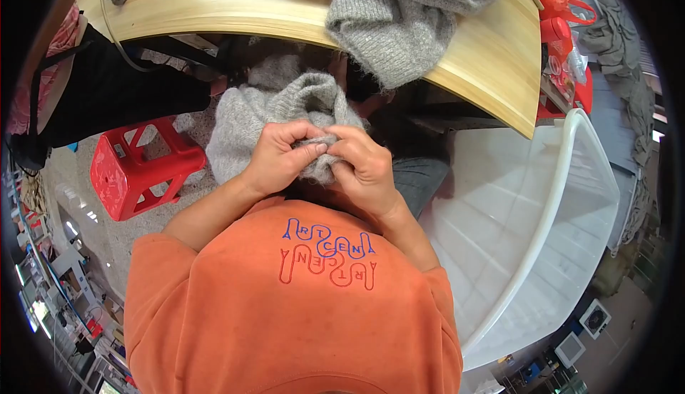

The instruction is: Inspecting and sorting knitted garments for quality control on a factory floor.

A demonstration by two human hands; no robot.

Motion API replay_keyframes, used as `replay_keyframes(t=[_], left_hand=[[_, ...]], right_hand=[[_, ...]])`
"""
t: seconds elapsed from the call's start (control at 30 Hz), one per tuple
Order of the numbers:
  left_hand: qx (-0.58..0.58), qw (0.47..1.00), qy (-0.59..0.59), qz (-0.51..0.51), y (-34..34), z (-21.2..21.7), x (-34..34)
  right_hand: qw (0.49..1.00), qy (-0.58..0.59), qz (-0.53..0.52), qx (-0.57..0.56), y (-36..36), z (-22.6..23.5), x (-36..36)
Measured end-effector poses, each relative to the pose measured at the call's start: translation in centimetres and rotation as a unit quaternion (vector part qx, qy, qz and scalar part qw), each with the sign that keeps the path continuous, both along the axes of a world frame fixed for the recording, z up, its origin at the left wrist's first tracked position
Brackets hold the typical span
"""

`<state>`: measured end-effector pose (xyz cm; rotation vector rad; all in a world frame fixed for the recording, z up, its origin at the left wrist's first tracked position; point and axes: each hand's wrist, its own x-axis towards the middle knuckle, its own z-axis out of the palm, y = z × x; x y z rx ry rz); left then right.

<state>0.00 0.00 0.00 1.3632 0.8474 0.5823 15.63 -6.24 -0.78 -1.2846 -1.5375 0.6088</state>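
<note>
Single wide fisheye view from wearer's head, facing down, near hands (367,171).

Pale wooden table (214,12), red plastic stool (114,176), speckled grey floor (96,241), bright lights (40,310) far left

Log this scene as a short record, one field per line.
Left hand: left hand pinching gray knit between thumb and fingers
Right hand: right hand pinching the same knit, close beside the left hand
Table: light wood-colored table ahead, with more gray knitwear draped over its near edge
Left side: red stool on the floor
Right side: large white bin
Wearer: orange top, bare forearms
Unclear: which part of the knit is pinched
</note>
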Motion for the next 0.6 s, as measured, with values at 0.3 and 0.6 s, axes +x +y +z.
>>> replay_keyframes(t=[0.3, 0.6], left_hand=[[0.271, 0.961, 0.044, 0.046, -1.2, -0.3, 0.8], [0.508, 0.860, 0.009, 0.051, -0.4, -0.4, 0.8]], right_hand=[[0.981, 0.144, 0.065, -0.112, -0.4, -0.4, 0.7], [0.984, 0.135, -0.082, -0.084, -0.2, 0.4, -1.1]])
